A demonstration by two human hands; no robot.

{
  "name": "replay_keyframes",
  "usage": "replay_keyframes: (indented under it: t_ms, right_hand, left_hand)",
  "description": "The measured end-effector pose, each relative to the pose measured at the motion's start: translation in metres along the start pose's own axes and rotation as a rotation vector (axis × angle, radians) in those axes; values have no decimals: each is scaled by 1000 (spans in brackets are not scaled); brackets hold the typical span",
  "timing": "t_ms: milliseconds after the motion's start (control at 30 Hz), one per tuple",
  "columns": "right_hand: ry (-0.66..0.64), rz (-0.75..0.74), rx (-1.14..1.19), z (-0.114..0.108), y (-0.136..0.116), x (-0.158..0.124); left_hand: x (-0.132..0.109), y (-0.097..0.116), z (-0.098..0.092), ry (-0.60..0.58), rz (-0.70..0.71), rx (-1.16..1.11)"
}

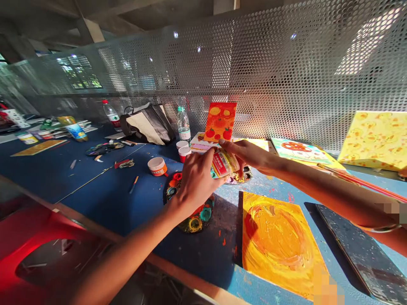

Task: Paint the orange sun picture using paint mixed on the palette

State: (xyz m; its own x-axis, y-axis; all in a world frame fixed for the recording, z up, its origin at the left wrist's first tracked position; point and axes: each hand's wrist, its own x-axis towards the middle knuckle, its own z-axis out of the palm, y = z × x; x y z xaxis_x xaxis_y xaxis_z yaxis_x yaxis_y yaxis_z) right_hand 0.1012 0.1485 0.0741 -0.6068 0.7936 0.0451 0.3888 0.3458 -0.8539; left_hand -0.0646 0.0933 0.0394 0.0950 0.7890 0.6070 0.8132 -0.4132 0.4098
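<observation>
A paint jar with a red-and-white label (224, 164) is held up above the blue table. My left hand (197, 180) grips it from the left, and my right hand (244, 154) closes over it from the right. Below my left hand lies a round palette with coloured paint blobs (194, 216), partly hidden by that hand. A second paint-smeared palette (241, 178) sits partly hidden under my right hand. An orange-yellow painting on board (280, 241) lies flat nearer me, to the right.
A perforated metal screen (254, 63) runs along the far side of the blue table (63, 178). Standing there are a small tomato painting (220, 122), a water bottle (183, 125) and a black-and-cream bag (148, 123). Small paint pots (157, 166), brushes (359, 182) and a dark board (362, 254) lie about.
</observation>
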Motion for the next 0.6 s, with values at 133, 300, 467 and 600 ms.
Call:
replay_keyframes:
  t_ms: [133, 300, 467, 600]
  right_hand:
    - [-79, -203, -91, -7, 4, -4]
    - [104, -402, -426, 0, 2, -8]
    - [227, -241, -565, 13, 0, 4]
    - [194, -33, -317, 14, 5, 16]
  left_hand:
    - [4, -9, -2, -270, -162, -543]
    - [8, -11, -2, -466, -279, -1027]
    - [2, -6, 4, -237, -230, -461]
    - [-1, -8, 6, -24, -111, -73]
